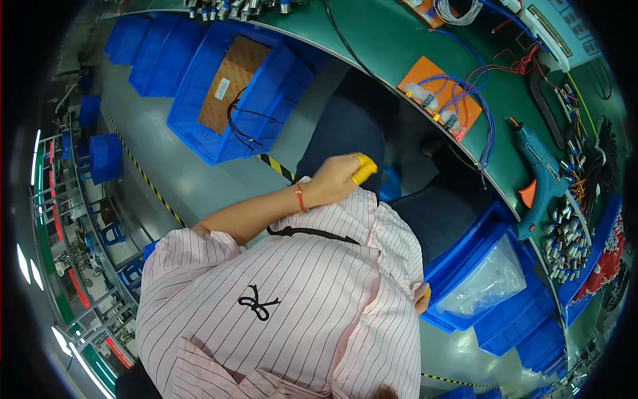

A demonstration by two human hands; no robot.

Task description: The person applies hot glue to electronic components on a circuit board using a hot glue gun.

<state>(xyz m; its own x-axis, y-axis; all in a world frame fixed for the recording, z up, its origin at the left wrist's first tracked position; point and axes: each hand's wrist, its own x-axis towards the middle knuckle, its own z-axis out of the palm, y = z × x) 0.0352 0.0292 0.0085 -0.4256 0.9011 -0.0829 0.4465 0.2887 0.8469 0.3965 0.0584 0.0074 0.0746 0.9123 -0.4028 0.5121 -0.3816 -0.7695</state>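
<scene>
My left hand point(337, 177) rests over my lap near the shirt's lower hem, its fingers curled in. Yellow covers point(364, 170) sit on its fingertips, and no object shows in its grip. Little of my right hand point(422, 298) can be seen beside my shirt, next to a blue bin point(442, 282) at the right. A bit of yellow shows on it too, but most of its fingers are hidden. On the green bench point(372, 40), beyond both hands, an orange board point(425, 70) carries connectors with blue and red wires. A teal glue gun point(541, 166) with an orange trigger lies to its right.
Another blue bin point(193, 120) at the left holds a brown cardboard sheet and black cable. Clear plastic bags point(488, 279) lie in the right bin. Metal connectors point(568, 243) are heaped on the bench's right side. Yellow-black tape point(143, 169) marks the floor.
</scene>
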